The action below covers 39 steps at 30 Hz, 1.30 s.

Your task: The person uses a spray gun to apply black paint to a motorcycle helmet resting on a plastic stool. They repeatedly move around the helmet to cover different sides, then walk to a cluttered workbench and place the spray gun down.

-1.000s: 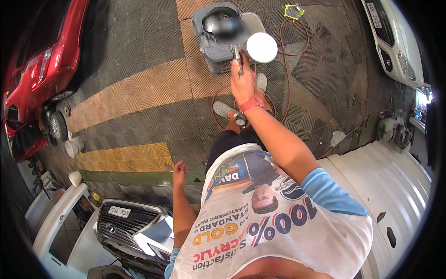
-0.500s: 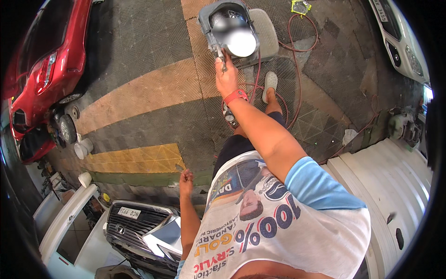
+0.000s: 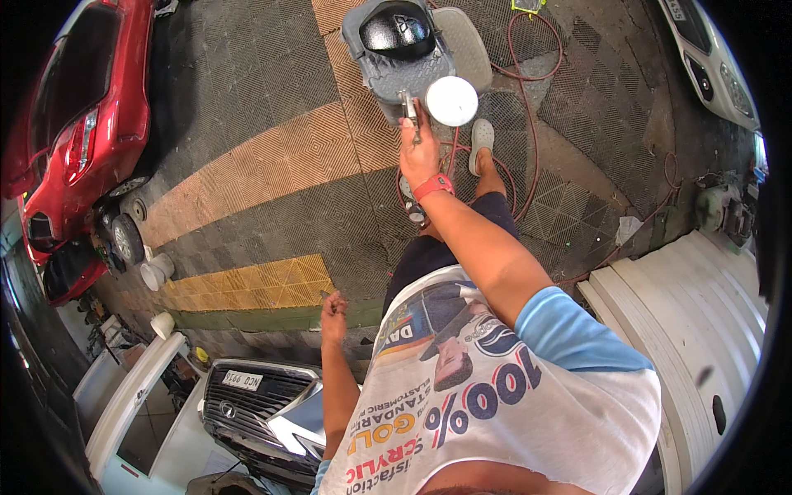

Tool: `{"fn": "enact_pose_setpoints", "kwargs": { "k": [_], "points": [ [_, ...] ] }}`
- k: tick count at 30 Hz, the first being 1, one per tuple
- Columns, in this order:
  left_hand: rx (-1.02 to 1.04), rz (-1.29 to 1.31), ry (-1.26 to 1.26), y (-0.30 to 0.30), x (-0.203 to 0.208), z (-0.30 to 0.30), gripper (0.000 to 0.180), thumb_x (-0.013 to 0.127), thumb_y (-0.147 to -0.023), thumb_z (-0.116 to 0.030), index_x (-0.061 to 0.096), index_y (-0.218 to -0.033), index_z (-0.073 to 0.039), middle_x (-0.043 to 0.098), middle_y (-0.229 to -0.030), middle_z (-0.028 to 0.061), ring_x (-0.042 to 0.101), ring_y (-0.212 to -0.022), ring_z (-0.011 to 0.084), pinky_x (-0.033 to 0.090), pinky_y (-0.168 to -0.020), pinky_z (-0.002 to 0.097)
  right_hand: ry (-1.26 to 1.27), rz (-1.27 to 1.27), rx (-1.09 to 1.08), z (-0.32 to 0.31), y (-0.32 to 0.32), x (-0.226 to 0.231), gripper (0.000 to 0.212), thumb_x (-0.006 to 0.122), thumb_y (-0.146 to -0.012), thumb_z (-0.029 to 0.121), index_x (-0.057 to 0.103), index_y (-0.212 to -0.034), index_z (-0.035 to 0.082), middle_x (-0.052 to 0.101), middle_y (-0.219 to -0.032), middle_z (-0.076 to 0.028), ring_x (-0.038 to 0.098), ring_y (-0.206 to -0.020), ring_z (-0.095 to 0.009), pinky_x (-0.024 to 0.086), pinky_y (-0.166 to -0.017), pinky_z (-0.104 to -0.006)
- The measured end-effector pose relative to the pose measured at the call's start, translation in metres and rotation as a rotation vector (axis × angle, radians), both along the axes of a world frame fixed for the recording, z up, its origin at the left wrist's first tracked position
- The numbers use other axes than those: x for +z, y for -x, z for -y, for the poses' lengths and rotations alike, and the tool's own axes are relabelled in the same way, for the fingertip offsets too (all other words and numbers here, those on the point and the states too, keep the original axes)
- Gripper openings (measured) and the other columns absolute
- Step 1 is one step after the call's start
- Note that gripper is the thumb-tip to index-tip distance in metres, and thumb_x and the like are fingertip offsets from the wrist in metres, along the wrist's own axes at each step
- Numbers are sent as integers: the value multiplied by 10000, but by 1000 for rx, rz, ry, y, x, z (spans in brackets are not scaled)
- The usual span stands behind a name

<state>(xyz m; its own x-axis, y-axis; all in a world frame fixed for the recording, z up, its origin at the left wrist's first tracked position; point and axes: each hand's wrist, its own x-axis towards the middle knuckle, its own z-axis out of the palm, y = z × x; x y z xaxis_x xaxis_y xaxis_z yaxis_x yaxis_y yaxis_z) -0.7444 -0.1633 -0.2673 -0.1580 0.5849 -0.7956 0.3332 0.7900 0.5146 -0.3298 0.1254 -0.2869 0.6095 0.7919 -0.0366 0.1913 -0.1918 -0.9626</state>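
My right hand (image 3: pixel 420 148), with a red watch on its wrist, is closed around the handle of a spray gun (image 3: pixel 410 107). The gun's round white paint cup (image 3: pixel 452 101) faces up beside the fingers. Just beyond the gun lies a glossy black rounded cover (image 3: pixel 397 30), apart from it. That cover rests on a grey, dusty seat-like stand (image 3: pixel 402 76). Out to the left, my left hand (image 3: pixel 333 318) hangs low with its fingers curled. A small greyish tip shows at those fingers, too small to name.
A red hose (image 3: pixel 532 140) loops over the tiled floor around my sandalled foot (image 3: pixel 482 142). To the left stand a red car (image 3: pixel 87 124), a wheel (image 3: pixel 126 239) and a white bucket (image 3: pixel 157 271). A car front (image 3: pixel 256 400) sits lower left, white panels (image 3: pixel 676 313) lower right, a white car (image 3: pixel 718 66) upper right.
My right hand has drawn the spray gun back toward me and to the right, so the black cover shows fully. The left hand has shifted slightly.
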Motion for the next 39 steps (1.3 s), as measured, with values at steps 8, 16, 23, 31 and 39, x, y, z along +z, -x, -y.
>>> {"fn": "enact_pose_setpoints", "kwargs": {
  "k": [8, 16, 23, 31, 39],
  "points": [
    [-81, -55, -92, -22, 27, -42, 347, 527, -995, -45, 550, -1342, -39, 625, -1071, -3, 574, -917, 83, 455, -768, 222, -56, -154, 103, -16, 5, -17, 499, 553, -1056, 255, 485, -1500, 39, 716, -1059, -132, 696, -968, -198, 534, -893, -346],
    [-79, -69, 100, -19, 7, 8, 367, 501, -943, 18, 579, -1300, -16, 660, -1036, 36, 606, -929, 116, 472, -898, 249, -22, -116, 17, 30, -39, -19, 500, 512, -1069, 260, 467, -1521, 49, 694, -1127, -124, 683, -998, -187, 544, -907, -338],
    [-101, -54, 106, -32, 12, -10, 324, 541, -952, -2, 603, -1271, -2, 664, -1067, 56, 622, -964, 137, 481, -911, 266, -85, -226, 128, 39, -50, -14, 508, 515, -1078, 313, 485, -1509, 47, 688, -1126, -104, 664, -1027, -181, 513, -949, -340],
    [-201, -54, -35, -45, 10, -50, 329, 550, -1010, -11, 557, -1338, -12, 626, -1060, 28, 589, -938, 121, 490, -887, 264, -51, -290, 213, 27, -81, -21, 526, 556, -1048, 385, 551, -1444, 38, 728, -1131, -198, 713, -1067, -348, 527, -916, -395],
    [-222, -85, -10, -54, 14, -48, 335, 552, -1009, -10, 561, -1344, -22, 635, -1072, 19, 590, -963, 111, 486, -889, 261, -95, -285, 56, 36, -116, -26, 482, 555, -1061, 322, 532, -1481, 87, 742, -1049, -129, 710, -969, -190, 543, -881, -342]
  ]
}}
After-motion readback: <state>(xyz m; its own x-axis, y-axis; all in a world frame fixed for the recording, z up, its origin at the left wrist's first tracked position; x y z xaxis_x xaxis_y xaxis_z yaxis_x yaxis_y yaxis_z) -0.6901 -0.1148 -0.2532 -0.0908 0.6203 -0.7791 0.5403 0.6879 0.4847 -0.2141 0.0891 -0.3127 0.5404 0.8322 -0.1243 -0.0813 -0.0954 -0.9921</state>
